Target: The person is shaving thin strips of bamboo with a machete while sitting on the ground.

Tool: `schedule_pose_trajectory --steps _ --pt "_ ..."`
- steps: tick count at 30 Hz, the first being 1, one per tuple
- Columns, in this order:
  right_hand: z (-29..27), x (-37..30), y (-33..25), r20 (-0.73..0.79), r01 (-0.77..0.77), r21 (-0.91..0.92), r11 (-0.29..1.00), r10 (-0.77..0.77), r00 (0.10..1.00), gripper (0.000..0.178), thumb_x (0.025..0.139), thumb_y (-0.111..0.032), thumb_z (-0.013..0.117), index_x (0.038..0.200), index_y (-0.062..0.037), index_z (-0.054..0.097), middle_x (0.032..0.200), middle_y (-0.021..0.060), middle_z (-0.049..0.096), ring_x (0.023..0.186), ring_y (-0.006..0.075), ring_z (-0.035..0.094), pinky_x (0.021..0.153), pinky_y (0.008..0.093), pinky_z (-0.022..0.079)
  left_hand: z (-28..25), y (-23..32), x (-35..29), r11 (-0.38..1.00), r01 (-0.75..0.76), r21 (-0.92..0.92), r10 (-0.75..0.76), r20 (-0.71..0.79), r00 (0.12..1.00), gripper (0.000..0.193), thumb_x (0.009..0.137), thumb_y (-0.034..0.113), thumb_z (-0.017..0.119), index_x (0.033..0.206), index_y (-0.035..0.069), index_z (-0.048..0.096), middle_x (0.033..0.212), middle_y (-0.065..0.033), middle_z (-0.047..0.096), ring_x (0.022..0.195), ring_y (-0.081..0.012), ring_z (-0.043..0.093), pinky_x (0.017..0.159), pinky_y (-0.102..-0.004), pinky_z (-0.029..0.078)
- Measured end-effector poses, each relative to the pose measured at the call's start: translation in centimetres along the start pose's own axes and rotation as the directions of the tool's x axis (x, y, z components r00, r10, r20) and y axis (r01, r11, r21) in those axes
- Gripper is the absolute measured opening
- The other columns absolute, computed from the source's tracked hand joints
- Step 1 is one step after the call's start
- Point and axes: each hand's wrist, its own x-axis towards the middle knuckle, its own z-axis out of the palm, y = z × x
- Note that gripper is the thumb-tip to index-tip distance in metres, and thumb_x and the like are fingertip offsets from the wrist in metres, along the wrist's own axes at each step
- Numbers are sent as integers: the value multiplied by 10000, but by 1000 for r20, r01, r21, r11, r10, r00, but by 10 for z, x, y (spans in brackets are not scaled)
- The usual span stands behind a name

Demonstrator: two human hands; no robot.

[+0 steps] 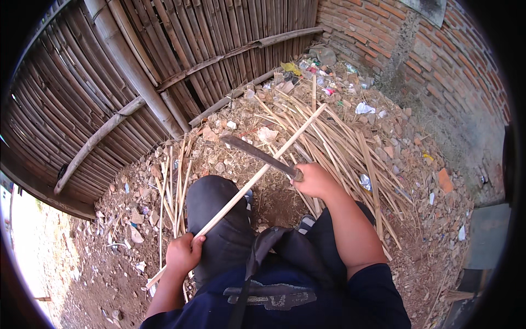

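My left hand (184,253) is closed around the lower part of a long pale bamboo strip (235,198), which slants up and away to the right across my left knee. My right hand (312,180) grips the handle of a machete (253,148). Its dark blade points to the upper left and crosses the strip a little below the strip's far end. Whether the blade touches the strip or only passes over it, I cannot tell. A large pile of split bamboo strips (342,151) lies beyond and to the right of my right hand. A smaller bunch of strips (178,189) lies by my left knee.
A bamboo slat wall (213,41) with pole supports rises at the far left. A brick wall (378,33) stands at the far right. Rubble, stones and litter (323,82) cover the dirt ground. A grey panel (487,233) stands at the right edge.
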Motion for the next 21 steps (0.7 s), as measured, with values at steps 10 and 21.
schedule_pose_trajectory --steps 10,21 --pt "4 7 9 34 72 9 997 -72 997 319 799 -283 770 1076 -127 744 906 170 734 886 393 702 797 482 559 4 -7 1 999 -34 -26 34 -7 999 495 954 416 690 655 48 546 566 -190 579 553 -432 612 533 -517 475" --pt "0 -11 -20 43 122 -103 987 -118 992 284 792 -252 754 1049 -131 733 906 196 727 895 397 706 807 508 561 3 -4 -1 1000 18 -17 -18 2 1000 494 948 393 703 643 45 531 564 -195 575 550 -433 611 536 -517 471"
